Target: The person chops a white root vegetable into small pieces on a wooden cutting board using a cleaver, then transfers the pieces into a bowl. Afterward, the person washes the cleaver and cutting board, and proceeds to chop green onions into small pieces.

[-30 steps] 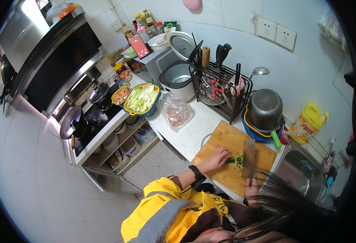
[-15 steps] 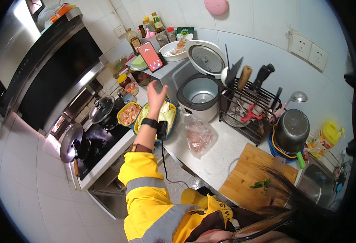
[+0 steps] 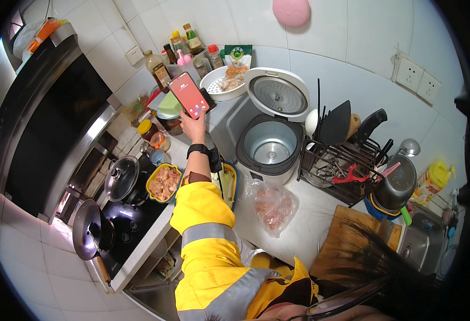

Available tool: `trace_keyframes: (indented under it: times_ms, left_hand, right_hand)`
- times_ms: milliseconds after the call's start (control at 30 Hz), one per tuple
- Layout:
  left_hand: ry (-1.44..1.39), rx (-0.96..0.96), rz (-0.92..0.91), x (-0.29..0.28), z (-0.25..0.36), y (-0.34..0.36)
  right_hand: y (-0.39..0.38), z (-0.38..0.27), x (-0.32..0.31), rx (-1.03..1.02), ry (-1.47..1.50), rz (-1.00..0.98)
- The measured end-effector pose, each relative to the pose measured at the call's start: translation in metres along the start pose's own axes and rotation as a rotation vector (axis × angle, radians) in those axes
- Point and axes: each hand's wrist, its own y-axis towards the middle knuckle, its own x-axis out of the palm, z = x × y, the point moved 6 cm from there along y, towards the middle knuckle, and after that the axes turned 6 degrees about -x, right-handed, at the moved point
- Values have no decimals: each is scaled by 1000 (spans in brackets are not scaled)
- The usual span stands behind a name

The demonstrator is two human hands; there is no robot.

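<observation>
My left hand (image 3: 193, 126) reaches up from the yellow sleeve and grips the lower end of a smartphone (image 3: 187, 95), with fingertips at its bottom corners. The phone has a red screen and leans against a black stand (image 3: 207, 99) on top of a grey appliance. A black band and a small black device with a cable are on my left wrist. Below the forearm, a basket of cut pale vegetables (image 3: 228, 184) is partly hidden. Beside it sits a yellow basket of raw meat pieces (image 3: 164, 183). My right hand is out of view.
An open rice cooker (image 3: 271, 144) stands right of the arm, with a bag of meat (image 3: 272, 207) before it. Farther right are a utensil rack (image 3: 342, 166), a cutting board (image 3: 334, 241) and a sink (image 3: 419, 241). A lidded pot (image 3: 122, 179) and wok (image 3: 88, 230) occupy the stove.
My left hand has gone from open in the air above the vegetables to the phone's lower end and closed on it. The view has shifted closer to the counter's back.
</observation>
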Motion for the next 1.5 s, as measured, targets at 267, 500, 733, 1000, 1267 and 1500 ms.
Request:
trace_keyframes:
  times_ms: [267,500,733,1000,1267,1500]
  left_hand:
    - [152,-46,78,2,3,-1]
    - [114,-18,4,3,-2,2]
    - [164,-37,0,2,3,1]
    - [203,-105,33,8,2,2]
    - [6,275,202,-21,-9,-9]
    - [-254,646,-282,-41,72,-127]
  right_hand:
    - [1,-5,8,50,40,-9]
    - [8,-39,3,-691,-256,206]
    - [7,-2,16,-6,59,9]
    - [-6,-32,11,-681,-330,269]
    - [6,-26,10,135,193,-23]
    - [7,-26,-6,145,136,72]
